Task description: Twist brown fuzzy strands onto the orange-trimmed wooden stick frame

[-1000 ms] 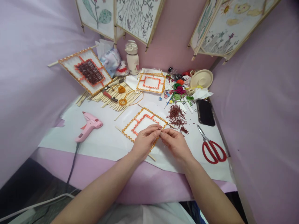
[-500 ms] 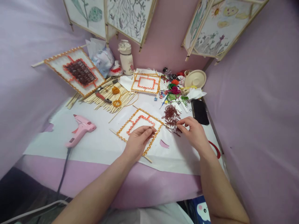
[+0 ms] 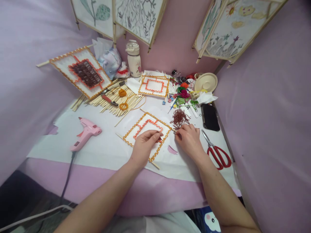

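My left hand hovers over a white panel, which is edged with wavy orange-yellow yarn and has a red-orange yarn outline inside. Its thumb and fingers are pinched on a small brown yarn piece. Just beyond the panel's right corner, my right hand is closed, its fingertips together at the near edge of a heap of cut brown yarn. A bit of brown shows at those fingertips, largely hidden by the fingers. Scissors with red handles lie beside my right forearm.
A pink glue gun with a cord lies left. Behind are bamboo sticks, pliers, a second panel, a bottle and yarn balls. A phone lies right; a finished-looking panel leans left.
My right hand has moved left and nearer along the brown yarn heap, towards the panel's corner, uncovering the scissors. My left hand stays over the panel. The view has shifted slightly.
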A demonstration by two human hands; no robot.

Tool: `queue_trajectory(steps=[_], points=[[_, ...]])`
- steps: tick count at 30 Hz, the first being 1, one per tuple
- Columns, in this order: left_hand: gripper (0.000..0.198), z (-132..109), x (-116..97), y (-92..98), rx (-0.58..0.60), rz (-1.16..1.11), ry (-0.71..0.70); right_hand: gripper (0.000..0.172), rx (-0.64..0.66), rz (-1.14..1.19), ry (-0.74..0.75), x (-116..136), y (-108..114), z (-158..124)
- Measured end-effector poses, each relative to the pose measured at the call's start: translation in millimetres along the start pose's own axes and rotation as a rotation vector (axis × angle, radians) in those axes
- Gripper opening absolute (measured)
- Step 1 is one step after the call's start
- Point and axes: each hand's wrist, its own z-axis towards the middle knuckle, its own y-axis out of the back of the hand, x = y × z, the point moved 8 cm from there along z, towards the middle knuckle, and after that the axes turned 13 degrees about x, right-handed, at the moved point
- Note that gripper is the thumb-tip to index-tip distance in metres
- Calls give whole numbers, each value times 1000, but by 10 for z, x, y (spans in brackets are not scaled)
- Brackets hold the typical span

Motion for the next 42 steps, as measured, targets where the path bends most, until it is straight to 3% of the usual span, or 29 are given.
queue_trajectory(steps=[3, 9, 18, 27, 37, 42], points=[[16, -7, -90, 6, 2, 129, -49, 13, 10, 178, 11, -10, 2, -10], [8, -49, -406, -84, 30, 420, -258, 9, 84, 807, 187, 133, 178, -123], [9, -2, -279, -167, 145, 301, -144, 8, 155, 1096, 246, 318, 218, -178], [11, 0, -79, -155, 146, 86, -35, 12, 94, 1155, 168, 342, 115, -159], [16, -22, 85, -111, 38, -79, 13, 9, -164, 1005, 60, 394, 168, -205], [20, -34, 123, -143, 38, -159, 79, 9, -267, 946, 58, 379, 238, -244]])
